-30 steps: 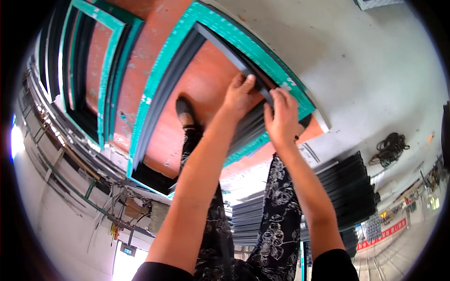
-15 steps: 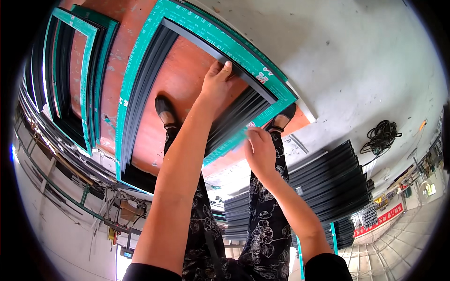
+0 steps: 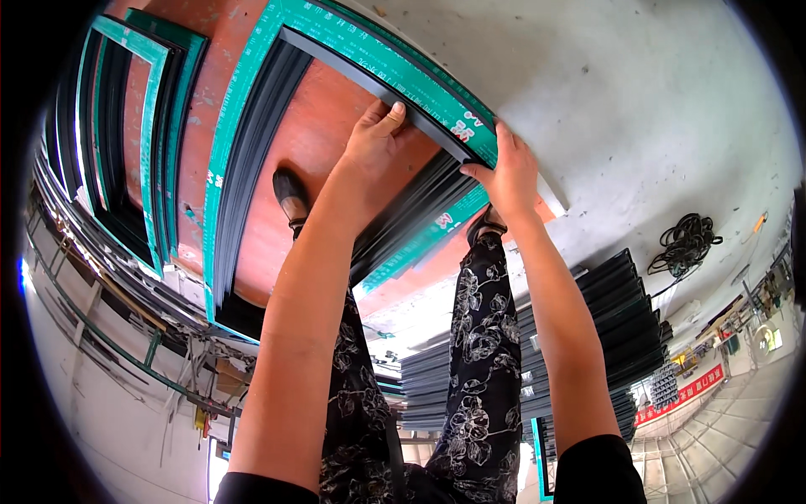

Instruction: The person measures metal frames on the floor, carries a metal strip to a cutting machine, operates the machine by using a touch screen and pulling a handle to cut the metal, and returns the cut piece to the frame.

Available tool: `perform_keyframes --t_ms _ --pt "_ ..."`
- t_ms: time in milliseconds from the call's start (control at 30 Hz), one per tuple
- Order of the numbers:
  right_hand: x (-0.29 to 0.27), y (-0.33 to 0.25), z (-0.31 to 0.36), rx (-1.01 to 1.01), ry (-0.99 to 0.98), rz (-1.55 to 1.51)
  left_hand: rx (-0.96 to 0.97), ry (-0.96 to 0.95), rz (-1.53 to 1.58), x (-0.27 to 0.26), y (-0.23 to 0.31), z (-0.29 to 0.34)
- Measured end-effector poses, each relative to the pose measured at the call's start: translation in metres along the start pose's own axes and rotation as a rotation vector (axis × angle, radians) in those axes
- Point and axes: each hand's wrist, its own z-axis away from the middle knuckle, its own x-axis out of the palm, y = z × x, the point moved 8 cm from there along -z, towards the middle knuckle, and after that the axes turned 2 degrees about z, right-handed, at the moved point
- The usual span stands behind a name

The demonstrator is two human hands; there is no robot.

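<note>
A stack of rectangular frames, like window frames, with green film and dark inner edges, stands in front of me; the top frame (image 3: 411, 74) faces up. My left hand (image 3: 375, 139) is closed on the inner edge of its far bar, thumb on top and the other fingers partly hidden underneath. Round the right corner of the same frame goes my right hand (image 3: 514, 175), thumb at the inner edge and fingers over the outer side. Through the opening show the dark layered edges of frames below and the reddish board (image 3: 336, 109).
More green-filmed frames (image 3: 159, 126) stand at the left. Dark profiles (image 3: 588, 328) are stacked to the right, with a coil of black cable (image 3: 684, 244) on the grey floor (image 3: 638, 109). My left shoe (image 3: 290, 189) is inside the frame opening.
My right hand has moved up and right, from above the frame's right side bar onto the corner, and taken hold. The top frame and my left hand have shifted slightly left and away.
</note>
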Motion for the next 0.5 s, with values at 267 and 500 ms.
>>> perform_keyframes --t_ms 267,500 --pt "0.001 -0.002 -0.001 0.048 -0.062 0.135 0.030 -0.016 -0.055 0.000 0.003 0.001" --pt "0.003 -0.012 0.002 -0.016 0.003 0.287 0.064 0.092 -0.147 0.013 0.006 -0.001"
